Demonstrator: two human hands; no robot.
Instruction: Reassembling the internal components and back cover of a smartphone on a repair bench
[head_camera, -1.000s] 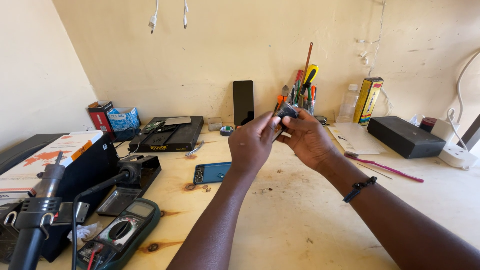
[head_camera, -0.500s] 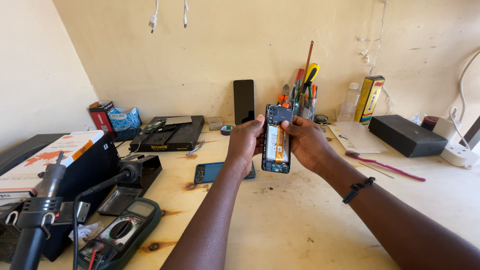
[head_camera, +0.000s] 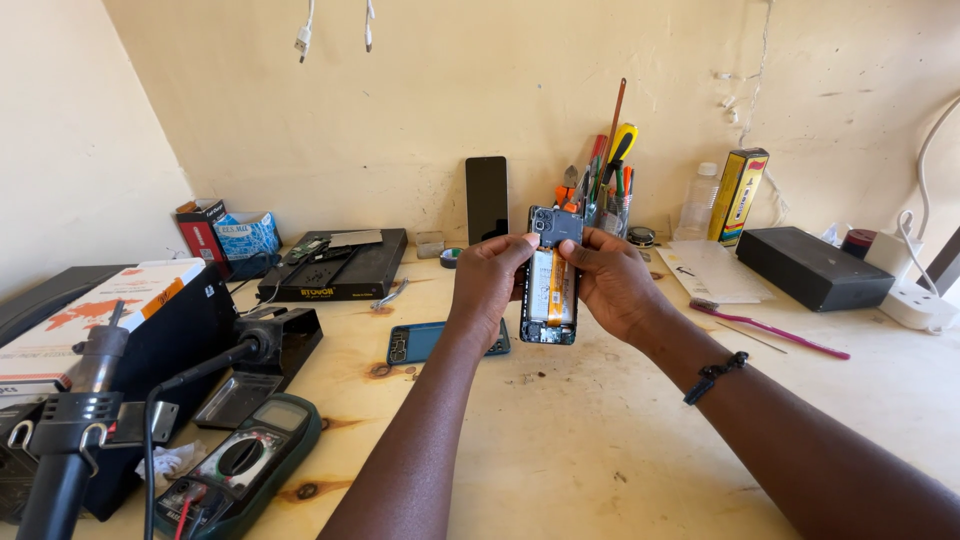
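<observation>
Seen from a head-worn camera, two bare forearms reach forward over a pale wooden workbench (head_camera: 600, 440). The left hand (head_camera: 487, 285) and the right hand (head_camera: 612, 283) hold an opened smartphone (head_camera: 551, 280) upright between them, above the bench and near its middle. The phone's back cover is off, showing a long yellowish battery and a camera module at the top. Each hand is closed around one long edge of the phone, with fingertips meeting near the camera module. The right wrist wears a dark bracelet (head_camera: 716, 373).

Just behind the left hand, a blue phone back cover (head_camera: 420, 342) lies flat on the bench. At the lower left sit a green multimeter (head_camera: 245, 462) and a dark soldering station with a holder (head_camera: 250, 365). Against the wall stand a black phone (head_camera: 486, 198), leaning upright, and a cup of screwdrivers and tools (head_camera: 605, 190) directly behind the held phone. A black box (head_camera: 812, 266) rests to the right, and a pink-handled tool (head_camera: 770, 330) lies beside the right forearm.
</observation>
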